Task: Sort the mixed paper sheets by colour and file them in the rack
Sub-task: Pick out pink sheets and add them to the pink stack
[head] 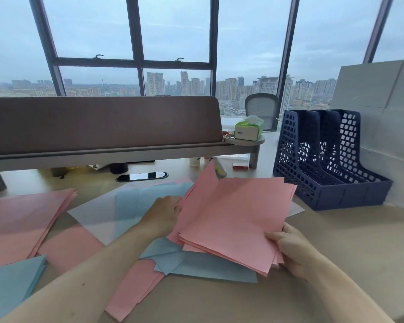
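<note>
A stack of pink sheets [233,213] is lifted off the desk in the middle. My right hand [292,248] grips its near right corner. My left hand [163,213] holds its left edge, where one pink sheet stands tilted up. Under the stack lie mixed blue sheets [196,264], white sheets [96,215] and more pink sheets [135,285]. A sorted pink pile [21,220] lies at the far left, with a blue pile [7,283] in front of it. The dark blue file rack [322,159] stands at the right with its slots empty.
A grey desk divider [103,124] runs along the back, with a green tissue pack [247,129] on a round shelf at its right end. A cable slot [141,176], a paper cup [194,161] and a small red box [240,166] sit behind the papers. A grey wall panel [387,127] borders the right.
</note>
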Motion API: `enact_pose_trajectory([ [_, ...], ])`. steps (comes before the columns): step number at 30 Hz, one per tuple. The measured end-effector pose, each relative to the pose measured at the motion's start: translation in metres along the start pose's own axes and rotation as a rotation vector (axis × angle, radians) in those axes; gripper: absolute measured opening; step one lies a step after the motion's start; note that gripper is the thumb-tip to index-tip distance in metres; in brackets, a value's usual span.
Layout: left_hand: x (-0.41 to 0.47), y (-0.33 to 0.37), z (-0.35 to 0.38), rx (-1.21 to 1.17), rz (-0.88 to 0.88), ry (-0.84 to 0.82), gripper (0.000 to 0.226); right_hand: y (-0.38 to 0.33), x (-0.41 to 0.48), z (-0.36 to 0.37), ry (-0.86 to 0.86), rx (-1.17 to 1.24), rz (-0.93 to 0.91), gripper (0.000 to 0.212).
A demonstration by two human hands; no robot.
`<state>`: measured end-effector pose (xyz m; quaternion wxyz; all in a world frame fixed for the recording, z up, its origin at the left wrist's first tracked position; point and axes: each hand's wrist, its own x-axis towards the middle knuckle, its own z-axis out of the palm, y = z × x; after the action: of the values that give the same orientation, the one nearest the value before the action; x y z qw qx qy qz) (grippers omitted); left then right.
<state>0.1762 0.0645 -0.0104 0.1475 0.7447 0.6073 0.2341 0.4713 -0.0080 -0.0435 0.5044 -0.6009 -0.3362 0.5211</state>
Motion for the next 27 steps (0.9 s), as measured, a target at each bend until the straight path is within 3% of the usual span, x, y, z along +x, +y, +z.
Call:
enact_pose_trajectory([
  [3, 0.000, 0.002, 0.008, -0.132, -0.004, 0.011, 0.035, -0.001, 0.001, 0.001, -0.008, 0.042, 0.005, 0.029],
  [6, 0.003, 0.003, 0.011, -0.527, -0.143, 0.004, 0.030, -0.002, -0.001, 0.006, -0.029, 0.071, -0.005, 0.028],
  [9, 0.000, 0.008, 0.011, -0.850, -0.269, -0.107, 0.024, -0.002, -0.005, 0.013, -0.037, 0.064, -0.025, 0.026],
  [15, -0.009, 0.009, 0.011, -1.100, -0.277, -0.129, 0.026, -0.011, -0.004, 0.013, 0.027, 0.046, -0.108, 0.021],
  [22, -0.027, 0.014, 0.007, -1.157, -0.251, -0.211, 0.025, -0.023, -0.006, 0.022, -0.096, 0.013, -0.175, 0.033],
  [25, -0.029, 0.007, -0.014, -1.166, -0.282, -0.225, 0.042, -0.022, -0.011, 0.038, -0.098, -0.107, -0.258, 0.041],
  [27, -0.030, 0.000, -0.028, -1.018, -0.217, -0.195, 0.025, -0.021, -0.014, 0.052, -0.063, -0.169, -0.369, 0.048],
])
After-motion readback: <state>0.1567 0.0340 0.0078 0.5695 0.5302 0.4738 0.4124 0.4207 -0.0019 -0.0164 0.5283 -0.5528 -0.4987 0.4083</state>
